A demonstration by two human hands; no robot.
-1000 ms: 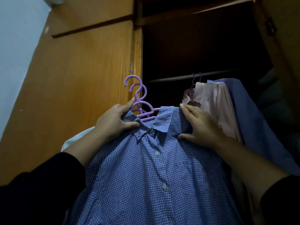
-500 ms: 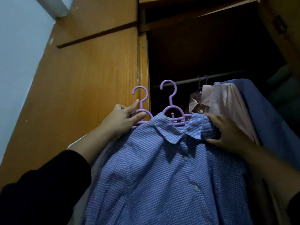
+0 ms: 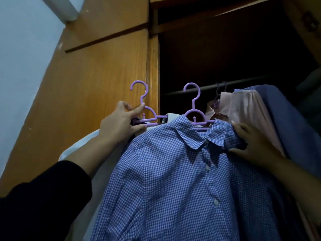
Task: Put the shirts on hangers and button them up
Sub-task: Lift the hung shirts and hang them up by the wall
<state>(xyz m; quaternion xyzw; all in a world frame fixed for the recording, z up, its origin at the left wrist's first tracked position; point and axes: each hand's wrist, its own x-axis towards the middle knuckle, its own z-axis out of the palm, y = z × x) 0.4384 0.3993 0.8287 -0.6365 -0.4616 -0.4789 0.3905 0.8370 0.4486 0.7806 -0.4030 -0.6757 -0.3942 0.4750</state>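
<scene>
A blue-and-white checked shirt (image 3: pixel 173 180), buttoned, hangs on a purple hanger (image 3: pixel 195 108) whose hook rises just below the wardrobe rail (image 3: pixel 199 88). My right hand (image 3: pixel 255 145) grips the shirt's right shoulder by the collar. My left hand (image 3: pixel 119 125) pinches a second purple hanger (image 3: pixel 144 105) to the left, which carries a pale shirt (image 3: pixel 81 145) mostly hidden behind my arm and the checked shirt.
On the rail at the right hang a pink shirt (image 3: pixel 243 110) and a dark blue garment (image 3: pixel 284 119). A wooden wardrobe door (image 3: pixel 86 84) stands to the left of the dark opening. A pale wall (image 3: pixel 20 49) fills the far left.
The two hangers have separated: the checked shirt and its hanger moved right and up toward the rail with my right hand, while my left hand stays left holding the other hanger.
</scene>
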